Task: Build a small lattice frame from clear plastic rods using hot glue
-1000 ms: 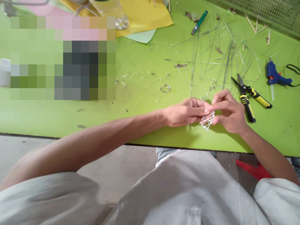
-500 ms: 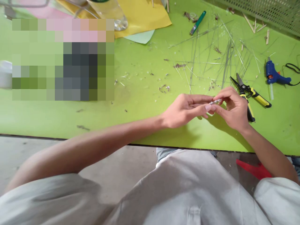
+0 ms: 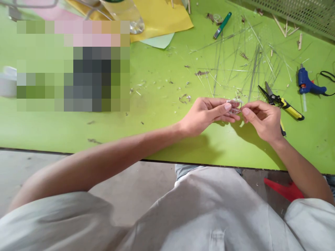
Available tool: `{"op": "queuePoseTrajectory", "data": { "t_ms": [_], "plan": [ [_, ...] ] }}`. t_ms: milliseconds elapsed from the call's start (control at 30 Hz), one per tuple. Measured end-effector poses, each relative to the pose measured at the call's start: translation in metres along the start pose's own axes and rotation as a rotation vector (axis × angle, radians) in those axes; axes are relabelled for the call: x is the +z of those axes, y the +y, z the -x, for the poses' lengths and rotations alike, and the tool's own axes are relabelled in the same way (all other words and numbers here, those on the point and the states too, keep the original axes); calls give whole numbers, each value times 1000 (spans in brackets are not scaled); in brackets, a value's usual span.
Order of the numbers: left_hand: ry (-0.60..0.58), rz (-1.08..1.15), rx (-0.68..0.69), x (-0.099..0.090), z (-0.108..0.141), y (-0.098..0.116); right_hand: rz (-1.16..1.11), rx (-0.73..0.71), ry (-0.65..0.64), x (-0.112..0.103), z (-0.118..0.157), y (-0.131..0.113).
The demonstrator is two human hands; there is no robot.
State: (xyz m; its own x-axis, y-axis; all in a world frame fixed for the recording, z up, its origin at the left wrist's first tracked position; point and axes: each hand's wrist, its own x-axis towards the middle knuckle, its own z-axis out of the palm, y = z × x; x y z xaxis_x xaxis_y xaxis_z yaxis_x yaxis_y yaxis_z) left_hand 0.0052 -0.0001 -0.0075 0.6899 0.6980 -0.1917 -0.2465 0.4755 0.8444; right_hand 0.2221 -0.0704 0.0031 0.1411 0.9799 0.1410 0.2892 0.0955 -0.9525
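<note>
The left hand point(image 3: 206, 115), fingers pressed together, pinches a small tangle of clear plastic strands point(image 3: 234, 106), now raised and lying flatter than a moment ago. The right hand point(image 3: 263, 120), thumb and forefinger closed, pinches its right end, just left of the yellow-and-black snips point(image 3: 291, 111).

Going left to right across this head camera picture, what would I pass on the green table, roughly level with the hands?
White container → left hand → small bundle of clear sticks → right hand → blue glue gun
</note>
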Motion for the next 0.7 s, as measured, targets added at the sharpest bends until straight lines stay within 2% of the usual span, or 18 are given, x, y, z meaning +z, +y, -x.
{"op": "queuePoseTrajectory", "data": {
  "t_ms": [300,533,700],
  "plan": [
    [1,49,37,-4,-2,-2,95,-29,-63,-7,-2,-1],
    [3,35,-60,-3,-1,0,93,-137,21,-5,-2,2],
    [-11,95,-67,-3,-3,-1,40,-144,56,0,-1,6]
  ]
}}
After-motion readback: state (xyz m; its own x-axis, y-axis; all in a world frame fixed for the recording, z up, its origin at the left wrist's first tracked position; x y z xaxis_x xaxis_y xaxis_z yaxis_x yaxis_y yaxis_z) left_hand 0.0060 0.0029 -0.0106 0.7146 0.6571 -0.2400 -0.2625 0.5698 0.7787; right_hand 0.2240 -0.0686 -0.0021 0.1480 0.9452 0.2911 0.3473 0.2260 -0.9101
